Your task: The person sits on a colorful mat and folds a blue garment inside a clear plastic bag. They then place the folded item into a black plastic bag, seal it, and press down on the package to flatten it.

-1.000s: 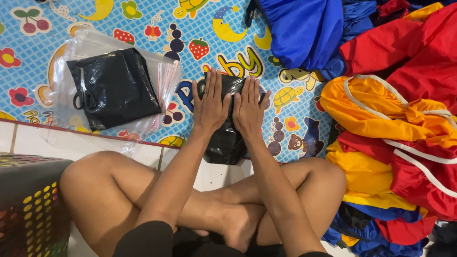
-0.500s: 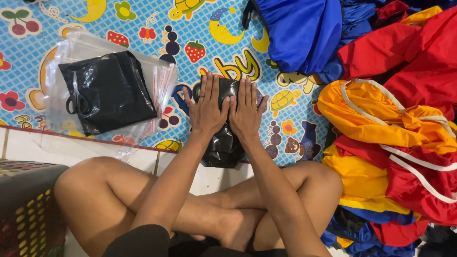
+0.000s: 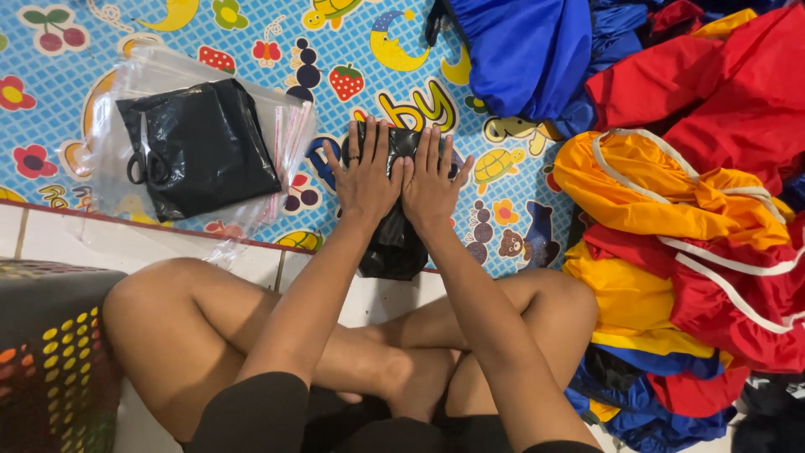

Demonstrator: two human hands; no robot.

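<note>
I sit cross-legged at the edge of a colourful cartoon play mat (image 3: 67, 109). My left hand (image 3: 366, 174) and my right hand (image 3: 432, 181) lie flat side by side, fingers spread, pressing down on a folded black plastic-like bundle (image 3: 394, 243) in front of my knees. Most of that bundle is hidden under my palms; its near end sticks out toward me. Neither hand grips anything.
A second folded black bundle (image 3: 197, 147) rests on a stack of clear plastic bags (image 3: 285, 126) to the left, with scissors (image 3: 144, 164) on it. Piles of red, yellow and blue garments (image 3: 671, 184) fill the right. A dark perforated basket (image 3: 50, 361) stands at lower left.
My hands have stayed flat on the black bundle and slid slightly away from me along it. The camera view has shifted a little.
</note>
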